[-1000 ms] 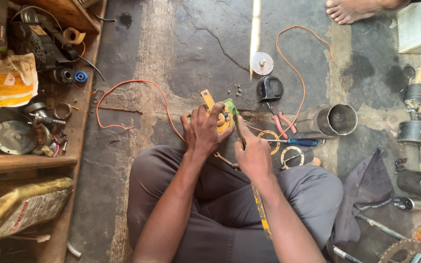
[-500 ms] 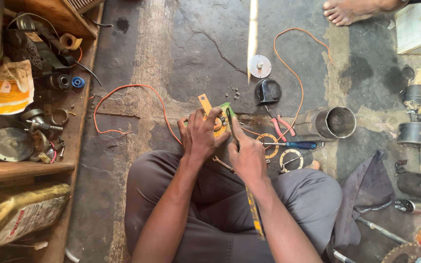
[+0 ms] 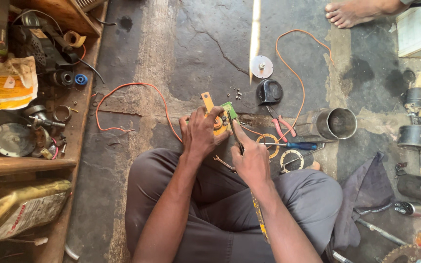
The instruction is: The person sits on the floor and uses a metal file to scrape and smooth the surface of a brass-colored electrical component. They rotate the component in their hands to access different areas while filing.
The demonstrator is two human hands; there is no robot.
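On the wooden shelf (image 3: 20, 163) at the left lay a round metal disc (image 3: 11, 140). The left hand (image 3: 201, 134) was closed around a small orange-and-green part (image 3: 220, 119) above the person's lap, over the cracked concrete floor (image 3: 171, 58). The part looked light, rigid and best gripped by its edges. The right hand (image 3: 252, 158) pinched a thin tool (image 3: 235, 134) against it. A metal cylinder (image 3: 334, 124) lay at the right.

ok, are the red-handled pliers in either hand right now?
No. The red-handled pliers lie on the floor beside the metal cylinder, apart from the left hand and the right hand.
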